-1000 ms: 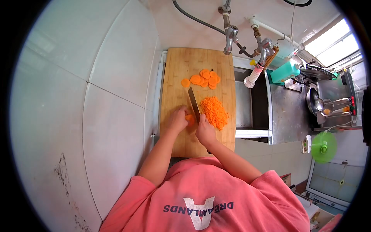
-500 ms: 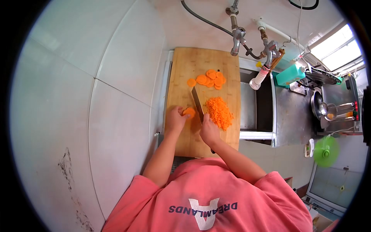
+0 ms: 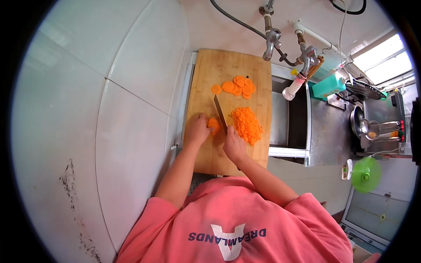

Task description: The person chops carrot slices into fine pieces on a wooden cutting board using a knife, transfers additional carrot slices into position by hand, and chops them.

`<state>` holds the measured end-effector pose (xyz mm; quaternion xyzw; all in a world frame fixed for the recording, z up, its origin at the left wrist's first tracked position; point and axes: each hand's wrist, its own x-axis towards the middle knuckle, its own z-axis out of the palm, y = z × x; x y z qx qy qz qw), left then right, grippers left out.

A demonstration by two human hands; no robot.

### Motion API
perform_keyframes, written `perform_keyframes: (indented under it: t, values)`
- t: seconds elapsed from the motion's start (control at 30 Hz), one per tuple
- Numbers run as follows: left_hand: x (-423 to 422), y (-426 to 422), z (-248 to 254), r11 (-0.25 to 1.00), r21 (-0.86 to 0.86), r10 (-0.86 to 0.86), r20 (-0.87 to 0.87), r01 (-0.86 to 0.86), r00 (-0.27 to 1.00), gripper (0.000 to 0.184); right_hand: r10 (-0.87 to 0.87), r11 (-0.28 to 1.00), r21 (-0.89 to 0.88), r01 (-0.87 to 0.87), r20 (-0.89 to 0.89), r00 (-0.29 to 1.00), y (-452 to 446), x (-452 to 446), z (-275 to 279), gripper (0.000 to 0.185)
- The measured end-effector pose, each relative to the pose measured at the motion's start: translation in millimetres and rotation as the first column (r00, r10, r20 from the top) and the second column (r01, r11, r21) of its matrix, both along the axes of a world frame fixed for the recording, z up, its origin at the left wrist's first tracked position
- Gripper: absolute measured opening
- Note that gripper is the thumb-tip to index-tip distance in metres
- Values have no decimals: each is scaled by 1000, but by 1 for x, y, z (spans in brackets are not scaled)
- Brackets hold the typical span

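My left hand [image 3: 198, 128] is closed round some carrot slices [image 3: 213, 125] on the wooden cutting board [image 3: 223, 63]. In my right hand [image 3: 234, 144] is a kitchen knife [image 3: 220, 111], gripped by its handle. Its blade points away from me, just to the right of the carrot under my left fingers; whether it touches the carrot I cannot tell. A heap of finely chopped carrot [image 3: 247, 126] lies to the right of the blade. Farther up the board is a cluster of round carrot slices [image 3: 239, 85], with a single slice [image 3: 216, 89] at its left.
A tiled wall [image 3: 140, 61] rises close on the left. To the right are a sink [image 3: 280, 118] and a metal counter [image 3: 326, 131] with a turquoise container [image 3: 328, 86] and pans. Taps [image 3: 272, 41] hang above the board's far right corner. A green fan [image 3: 366, 174] stands at right.
My left fingers have closed farther over the carrot slices. The knife in my right hand has shifted slightly left relative to the board. The whole view has moved a little.
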<state>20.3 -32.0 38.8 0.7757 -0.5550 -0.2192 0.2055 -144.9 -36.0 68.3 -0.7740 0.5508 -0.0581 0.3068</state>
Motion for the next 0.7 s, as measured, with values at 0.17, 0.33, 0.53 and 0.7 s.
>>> perform_keyframes:
  t: [0.17,0.33,0.53,0.7]
  values:
    - [-5,-6,4,992,125,0,-83,10,997,39,21,1000,-22,-21,11,1000,-1,0,2,32]
    - [-8,-5,-20,984,90,174,-316,-154,933,35,34,998,-50,-35,-11,999,-5,1,-6,36]
    - [2,11,-39,907,-150,329,-336,-394,883,29,36,999,-7,-36,23,999,-7,5,-4,27]
    - [-9,26,-17,938,-138,251,-357,-317,900,29,27,1000,0,-27,19,999,-9,5,-3,28]
